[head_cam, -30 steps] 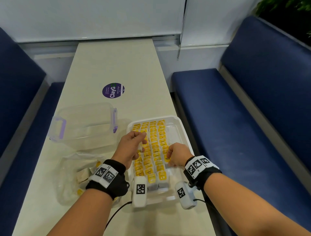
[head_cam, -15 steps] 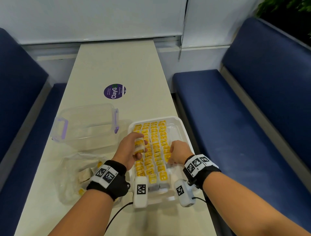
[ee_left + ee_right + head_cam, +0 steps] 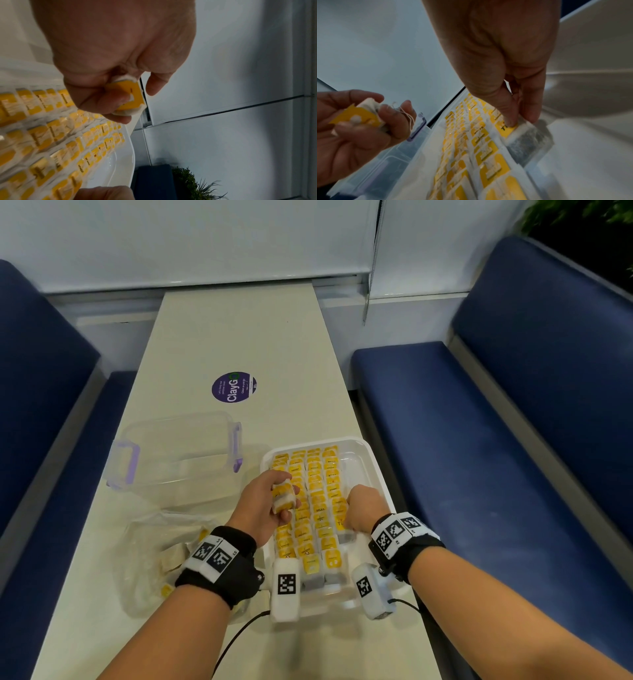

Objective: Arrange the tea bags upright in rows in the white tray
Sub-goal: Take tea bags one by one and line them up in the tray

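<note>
The white tray holds several rows of upright tea bags with yellow tags. My left hand hovers over the tray's left rows and grips a small bundle of tea bags, which in the left wrist view shows a yellow tag between curled fingers. My right hand is down at the rightmost row, where thumb and fingers pinch the top of one tea bag standing at that row's near end. A free strip of tray floor lies right of that row.
A clear plastic box with purple latches stands left of the tray. A crumpled clear bag with a few tea bags lies near my left wrist. A round purple sticker is farther up the table. Blue benches flank the table.
My left hand has drawn back toward me from the tray's far rows, with the bundle now clearly in its grip. The right hand stays at the right row.
</note>
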Available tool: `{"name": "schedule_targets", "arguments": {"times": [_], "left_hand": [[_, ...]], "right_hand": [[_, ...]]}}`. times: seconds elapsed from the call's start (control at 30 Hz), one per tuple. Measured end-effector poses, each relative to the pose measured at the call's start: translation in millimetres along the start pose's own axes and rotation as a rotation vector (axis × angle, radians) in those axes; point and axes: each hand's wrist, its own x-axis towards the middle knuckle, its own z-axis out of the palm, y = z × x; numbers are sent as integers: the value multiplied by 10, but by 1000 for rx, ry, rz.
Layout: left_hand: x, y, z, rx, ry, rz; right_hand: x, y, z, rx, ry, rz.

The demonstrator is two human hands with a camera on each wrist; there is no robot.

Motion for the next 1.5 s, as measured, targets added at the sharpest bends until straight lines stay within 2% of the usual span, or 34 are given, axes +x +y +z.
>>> {"name": "schedule_targets", "arguments": {"times": [0.07,0.17,0.23,0.3,0.47,0.57,0.67,0.73,0.8,0.9,1.07,1.17,1.27,1.33,1.4,1.5], "left_hand": [[-1,2,-11,-26,-14,3],[-3,6,-1,-34,-20,49],[4,1,13,-5,-29,94],[8,-6,29,27,-50,133],[4,-5,63,48,-61,186],[16,3,46,62,-30,195],[31,10,28,54,-21,186],[42,14,22,23,-31,171],[46,19,25,-3,-41,148],[35,18,30,-28,-65,112],[40,7,-14,-21,-21,109],[8,2,13,37,-73,115],[-7,-19,33,151,-115,177],[3,-27,31,185,-98,205],[14,-20,18,220,-73,227],[7,0,2,370,-64,269]], "right_hand": [[-39,-27,-83,41,26,-19],[-100,-105,-227,320,100,-132],[-225,-234,-348,643,43,-262],[-326,-358,-438,795,-43,-332],[-327,-461,-455,627,17,-450],[-338,-462,-438,630,1,-491],[-362,-456,-416,622,-21,-602],[-353,-458,-408,520,27,-644],[-338,-461,-421,457,111,-622],[-325,-435,-433,582,132,-573],[-303,-373,-483,1042,42,-439],[-311,-363,-471,1145,35,-403],[-326,-374,-432,1247,-1,-379],[-319,-378,-415,1195,2,-352],[-292,-356,-408,994,92,-371],[-286,-312,-431,807,107,-586]]}}
